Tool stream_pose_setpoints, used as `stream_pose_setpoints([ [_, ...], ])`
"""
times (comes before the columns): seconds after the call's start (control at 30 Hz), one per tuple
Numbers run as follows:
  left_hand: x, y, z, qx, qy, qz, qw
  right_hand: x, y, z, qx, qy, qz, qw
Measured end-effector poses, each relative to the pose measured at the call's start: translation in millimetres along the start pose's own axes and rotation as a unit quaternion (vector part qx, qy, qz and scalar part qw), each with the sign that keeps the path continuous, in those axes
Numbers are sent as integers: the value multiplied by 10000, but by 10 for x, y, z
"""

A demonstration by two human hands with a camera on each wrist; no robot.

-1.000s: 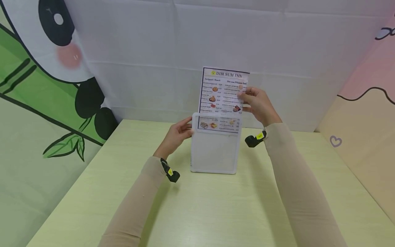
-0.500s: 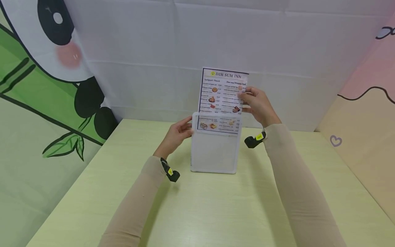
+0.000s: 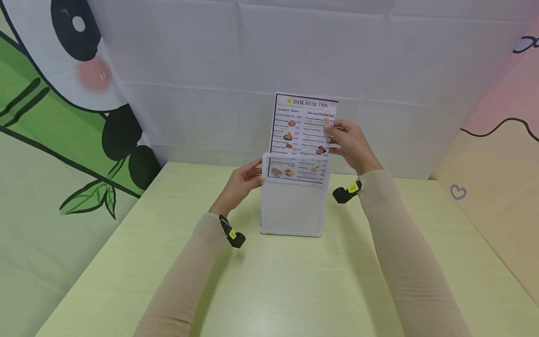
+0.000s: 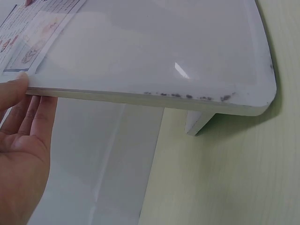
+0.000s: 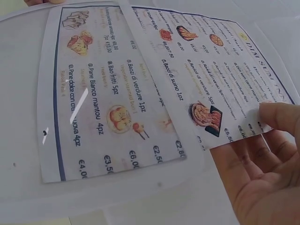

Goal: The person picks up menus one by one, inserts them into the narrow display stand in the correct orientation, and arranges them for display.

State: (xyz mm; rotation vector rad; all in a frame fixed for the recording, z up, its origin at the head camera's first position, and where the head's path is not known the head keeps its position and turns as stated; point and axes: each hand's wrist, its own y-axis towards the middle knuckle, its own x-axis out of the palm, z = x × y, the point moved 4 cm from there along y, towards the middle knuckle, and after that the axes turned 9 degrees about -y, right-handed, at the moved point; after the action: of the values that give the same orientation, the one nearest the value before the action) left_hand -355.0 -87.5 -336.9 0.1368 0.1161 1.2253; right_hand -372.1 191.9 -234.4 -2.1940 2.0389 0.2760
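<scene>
A white-framed clear display stand (image 3: 292, 208) stands upright on the table, with a support foot (image 4: 199, 122) behind it in the left wrist view. A printed menu sheet headed "Dim Sum Inn" (image 3: 303, 124) has its lower part behind the stand's clear front, while the larger upper part rises above the top edge. My left hand (image 3: 240, 186) grips the stand's upper left edge, thumb in front and fingers behind. With thumb and fingers, my right hand (image 3: 353, 144) pinches the menu's right edge above the stand. In the right wrist view the menu (image 5: 206, 79) bends slightly near the thumb.
The pale wood-look table (image 3: 269, 290) extends around the stand. Behind it hangs a white cloth backdrop (image 3: 202, 117). Printed panels with cartoon drawings flank the table, a green one (image 3: 54, 121) at left and a pink and cream one (image 3: 497, 187) at right.
The menu has slid down slightly and a little left, its lower edge sitting a bit deeper behind the clear front. My right hand moved with it; my left hand kept its place.
</scene>
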Motion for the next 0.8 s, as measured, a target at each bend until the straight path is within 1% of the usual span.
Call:
stream_pose_setpoints([
  [0.5, -4, -11, 32, -96, 25, 1, 10000, 36, -3, 38, -70, 43, -12, 10000],
  [0.63, -6, -13, 34, -159, 73, 31, 9998, 40, 1, 49, -14, 65, 31, 10000],
  [0.8, -8, -12, 31, -150, 65, 38, 9999, 47, 2, 61, 34, 142, 40, 9999],
])
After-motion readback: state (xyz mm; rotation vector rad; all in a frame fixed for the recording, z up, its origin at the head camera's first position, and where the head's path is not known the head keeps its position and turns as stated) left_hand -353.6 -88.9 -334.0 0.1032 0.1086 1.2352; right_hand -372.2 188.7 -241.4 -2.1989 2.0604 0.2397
